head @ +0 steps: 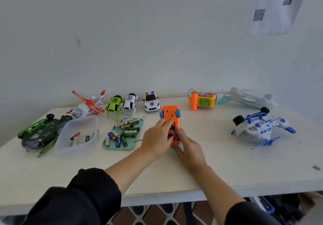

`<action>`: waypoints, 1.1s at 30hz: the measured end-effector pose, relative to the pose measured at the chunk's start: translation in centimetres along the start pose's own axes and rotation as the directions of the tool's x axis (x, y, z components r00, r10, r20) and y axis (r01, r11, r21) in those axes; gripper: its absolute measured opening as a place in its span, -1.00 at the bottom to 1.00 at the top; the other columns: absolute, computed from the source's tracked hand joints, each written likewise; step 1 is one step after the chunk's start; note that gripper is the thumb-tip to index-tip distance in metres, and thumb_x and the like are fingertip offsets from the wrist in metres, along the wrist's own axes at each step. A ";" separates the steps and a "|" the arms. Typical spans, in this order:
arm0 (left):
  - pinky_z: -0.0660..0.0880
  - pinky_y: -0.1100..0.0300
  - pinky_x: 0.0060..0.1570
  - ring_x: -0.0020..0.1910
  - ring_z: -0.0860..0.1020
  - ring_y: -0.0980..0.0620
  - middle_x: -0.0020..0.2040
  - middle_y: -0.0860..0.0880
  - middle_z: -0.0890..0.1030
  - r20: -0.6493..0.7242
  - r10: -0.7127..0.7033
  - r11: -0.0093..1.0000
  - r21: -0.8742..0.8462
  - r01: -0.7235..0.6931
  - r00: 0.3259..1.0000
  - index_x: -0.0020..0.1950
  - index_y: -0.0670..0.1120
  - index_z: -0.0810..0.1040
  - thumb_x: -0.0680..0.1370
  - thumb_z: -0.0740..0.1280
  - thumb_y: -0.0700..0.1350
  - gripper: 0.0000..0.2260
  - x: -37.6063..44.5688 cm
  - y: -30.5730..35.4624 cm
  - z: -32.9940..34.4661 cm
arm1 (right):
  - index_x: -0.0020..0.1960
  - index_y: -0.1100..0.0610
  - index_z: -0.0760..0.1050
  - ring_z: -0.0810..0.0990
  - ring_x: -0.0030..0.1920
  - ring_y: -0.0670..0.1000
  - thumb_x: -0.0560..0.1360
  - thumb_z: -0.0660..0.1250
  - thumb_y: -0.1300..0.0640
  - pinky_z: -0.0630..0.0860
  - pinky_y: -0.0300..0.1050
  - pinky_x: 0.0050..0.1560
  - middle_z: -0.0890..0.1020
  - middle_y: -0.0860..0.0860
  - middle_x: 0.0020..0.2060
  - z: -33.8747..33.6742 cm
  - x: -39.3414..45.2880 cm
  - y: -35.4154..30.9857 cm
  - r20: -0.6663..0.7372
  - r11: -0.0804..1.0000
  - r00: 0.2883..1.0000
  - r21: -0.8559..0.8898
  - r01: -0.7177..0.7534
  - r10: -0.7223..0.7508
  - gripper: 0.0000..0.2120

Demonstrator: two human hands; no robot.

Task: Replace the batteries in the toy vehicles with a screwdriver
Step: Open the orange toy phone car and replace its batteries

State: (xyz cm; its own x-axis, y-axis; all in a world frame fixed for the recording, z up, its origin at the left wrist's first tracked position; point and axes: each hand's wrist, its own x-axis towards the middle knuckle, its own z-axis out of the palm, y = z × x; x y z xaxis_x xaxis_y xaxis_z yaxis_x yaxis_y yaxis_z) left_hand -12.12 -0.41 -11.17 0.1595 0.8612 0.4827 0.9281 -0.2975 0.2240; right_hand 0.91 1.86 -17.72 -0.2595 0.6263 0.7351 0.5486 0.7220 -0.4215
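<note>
Orange toy car (170, 114): upside down, mid-table.
Your left hand (157, 138): fingers in its battery bay.
Your right hand (189, 148): gripping its near end.

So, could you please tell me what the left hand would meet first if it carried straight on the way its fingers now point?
The left hand already touches the orange toy car; its fingers point up-right across it, so it likely meets that car first.

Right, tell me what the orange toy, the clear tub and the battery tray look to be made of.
Orange toy: moulded plastic, by its even saturated colour, rounded edges and blue wheels; fairly matt.
Clear tub: thin translucent plastic; the batteries inside show through its cloudy walls.
Battery tray: probably plastic, opaque pale teal with a soft raised rim; silicone is possible.
</note>
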 end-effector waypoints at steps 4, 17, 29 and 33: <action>0.52 0.05 -0.17 -0.08 0.56 -0.08 0.09 -0.02 0.48 -0.011 -0.035 0.999 0.022 0.035 0.999 0.18 -0.10 0.51 0.53 0.29 -0.10 -0.76 0.2 -0.5 -0.7 | 0.37 0.09 0.28 0.60 -0.42 0.08 0.30 0.41 0.12 0.43 -0.24 -0.48 0.67 0.09 -0.22 0.9 0.6 -0.9 0.029 1.000 0.999 0.009 -0.026 0.025 -0.33; 0.47 0.10 -0.24 -0.14 0.55 -0.05 -0.08 -0.04 0.57 -0.266 -0.370 0.909 0.094 0.405 0.890 0.01 -0.10 0.48 0.54 0.31 -0.14 -0.92 0.2 -8.5 -8.3 | 0.40 -0.03 0.13 0.66 -0.09 0.27 0.36 0.36 0.12 0.59 0.08 -0.29 0.58 0.23 0.17 4.2 1.6 -2.2 0.125 0.994 0.989 0.070 -0.086 0.077 -0.32; 0.36 0.27 -0.44 -0.47 0.46 -0.02 -0.46 -0.08 0.48 0.017 -0.782 0.606 0.252 0.754 0.623 -0.33 -0.09 0.42 0.41 0.24 -0.28 -0.86 -2.8 -16.1 -11.2 | 0.50 0.01 0.11 0.39 0.37 0.12 0.54 0.30 0.14 0.39 -0.06 0.21 0.03 0.05 0.53 3.6 1.9 -2.2 0.274 0.916 0.909 0.162 -0.367 0.315 -0.39; 0.34 0.25 -0.44 -0.52 0.36 -0.03 -0.52 -0.09 0.42 0.180 -0.798 0.603 0.231 0.764 0.575 -0.42 -0.09 0.35 0.40 0.23 -0.27 -0.79 -2.2 -15.0 -11.7 | 0.48 0.00 0.08 0.46 0.28 0.10 0.55 0.29 0.13 0.43 -0.07 0.15 0.31 0.08 0.43 3.8 1.9 -2.5 0.304 0.887 0.899 0.241 -0.394 0.317 -0.41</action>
State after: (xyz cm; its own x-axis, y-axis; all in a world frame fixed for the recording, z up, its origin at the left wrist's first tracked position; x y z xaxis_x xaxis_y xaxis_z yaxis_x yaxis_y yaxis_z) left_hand -30.29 -2.70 -5.69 -0.5884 0.8068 -0.0536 0.7589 0.5739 0.3079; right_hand -3.96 2.39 -17.24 -0.3008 0.8807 0.3659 0.3971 0.4645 -0.7915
